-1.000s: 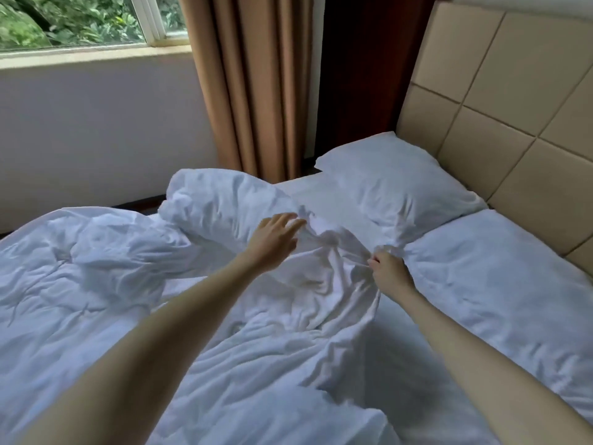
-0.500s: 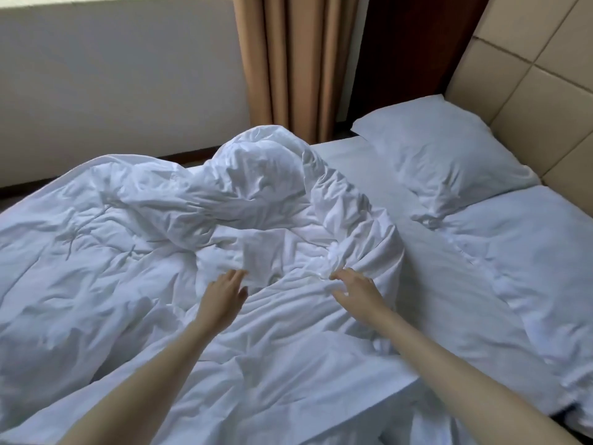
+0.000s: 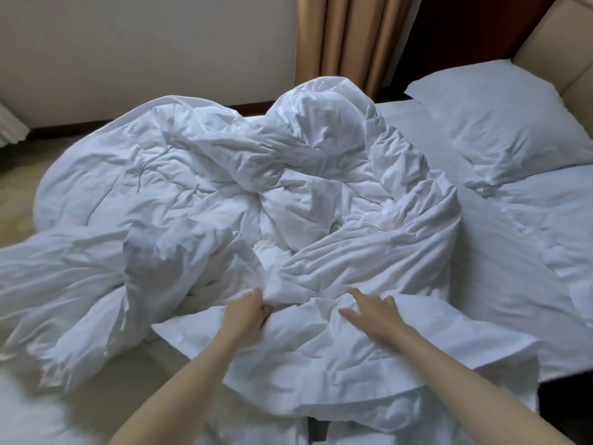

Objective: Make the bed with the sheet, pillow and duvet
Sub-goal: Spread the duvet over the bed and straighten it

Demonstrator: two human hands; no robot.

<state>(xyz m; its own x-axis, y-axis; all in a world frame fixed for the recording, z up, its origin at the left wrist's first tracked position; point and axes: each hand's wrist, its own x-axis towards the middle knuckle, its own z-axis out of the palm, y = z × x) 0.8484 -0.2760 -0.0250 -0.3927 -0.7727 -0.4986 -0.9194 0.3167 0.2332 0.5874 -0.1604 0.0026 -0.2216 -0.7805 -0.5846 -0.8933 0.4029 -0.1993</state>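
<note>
Your left hand pinches a fold of the white duvet with fingers curled round the cloth, while your right hand lies flat on the duvet just beside it, fingers straight and spread. The duvet sits crumpled in a heap across the middle of the sheet, hiding most of it, and the pillow lies well apart at the head of the bed, cut off at the right edge. Both bare forearms reach forward from the bottom of the view, your left fingertips buried in the fold.
</note>
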